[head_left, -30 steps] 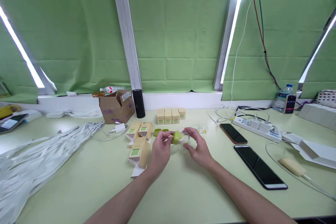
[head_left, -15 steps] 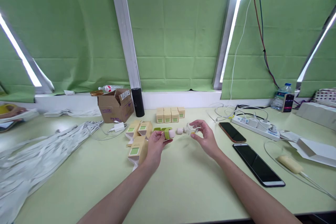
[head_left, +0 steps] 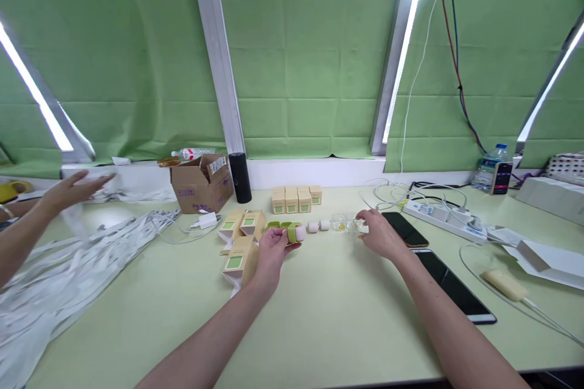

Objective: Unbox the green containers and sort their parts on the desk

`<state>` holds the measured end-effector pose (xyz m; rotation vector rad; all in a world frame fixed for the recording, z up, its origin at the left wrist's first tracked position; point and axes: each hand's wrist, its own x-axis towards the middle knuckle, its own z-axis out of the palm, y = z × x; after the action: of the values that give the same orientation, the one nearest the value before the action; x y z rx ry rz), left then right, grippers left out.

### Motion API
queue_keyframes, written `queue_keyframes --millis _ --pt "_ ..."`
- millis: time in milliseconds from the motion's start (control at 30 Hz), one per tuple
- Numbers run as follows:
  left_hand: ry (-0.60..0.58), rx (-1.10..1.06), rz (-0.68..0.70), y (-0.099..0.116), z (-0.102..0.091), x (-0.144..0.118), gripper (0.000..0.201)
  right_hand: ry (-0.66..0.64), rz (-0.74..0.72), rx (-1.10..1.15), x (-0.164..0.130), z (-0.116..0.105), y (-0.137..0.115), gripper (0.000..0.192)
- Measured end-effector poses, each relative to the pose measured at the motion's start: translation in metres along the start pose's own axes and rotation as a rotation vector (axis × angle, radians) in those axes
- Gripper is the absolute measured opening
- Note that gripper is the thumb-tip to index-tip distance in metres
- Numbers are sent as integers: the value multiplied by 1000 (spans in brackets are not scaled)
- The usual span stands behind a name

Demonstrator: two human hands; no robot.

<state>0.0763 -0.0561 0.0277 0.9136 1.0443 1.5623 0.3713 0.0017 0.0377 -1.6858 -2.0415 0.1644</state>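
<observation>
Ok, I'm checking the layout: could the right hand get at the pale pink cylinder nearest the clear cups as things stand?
Probably yes: the clear cups lie between the right hand and the pale pink cylinder, but nothing visible blocks an approach from the near side.

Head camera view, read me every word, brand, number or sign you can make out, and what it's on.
No text reads clearly.
Cardboard box: purple print, too small and blurred.
White flap label: dark marks, too small.
Small cartons: any print too small.
Lying bottle: red marks, unreadable.
Water bottle: blue label, unreadable.
Upright phone: anything on its screen too small.
</observation>
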Motion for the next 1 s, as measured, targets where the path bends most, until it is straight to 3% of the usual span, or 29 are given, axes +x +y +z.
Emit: queue_keyframes --millis 200,567,1000 --pt "-7 26 24 -1 1 -2 21 -58 33 -198 -2 5 -1 53" --pt "-7 6 -11 1 2 -3 18 -37 32 -189 -2 10 0 48" --pt "-36 -99 -134 3 5 -5 18 -5 42 -327 -4 5 -11 41"
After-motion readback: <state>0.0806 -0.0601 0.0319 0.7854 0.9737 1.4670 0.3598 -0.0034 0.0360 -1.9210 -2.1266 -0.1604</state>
